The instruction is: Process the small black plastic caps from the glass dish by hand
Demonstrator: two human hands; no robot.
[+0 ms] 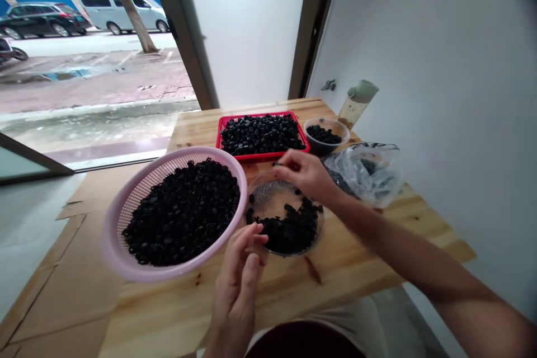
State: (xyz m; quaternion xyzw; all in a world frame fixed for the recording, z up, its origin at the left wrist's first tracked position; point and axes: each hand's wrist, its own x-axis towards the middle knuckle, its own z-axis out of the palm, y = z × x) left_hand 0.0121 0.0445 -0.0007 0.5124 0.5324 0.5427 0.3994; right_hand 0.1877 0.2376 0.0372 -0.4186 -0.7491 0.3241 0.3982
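Keeping the pinch light is advised: a small dark piece (276,164), indistinctly seen, is apparently pinched by the right hand (305,173) above the clear bowl (271,206); the left hand (239,277) is held loosely open, thumb apart, beside its near rim.

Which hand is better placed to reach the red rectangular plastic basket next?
Right, likely: the right hand is close to the red basket, though apparently pinching a small dark piece. The left hand is farther off, at the clear round plastic dish.
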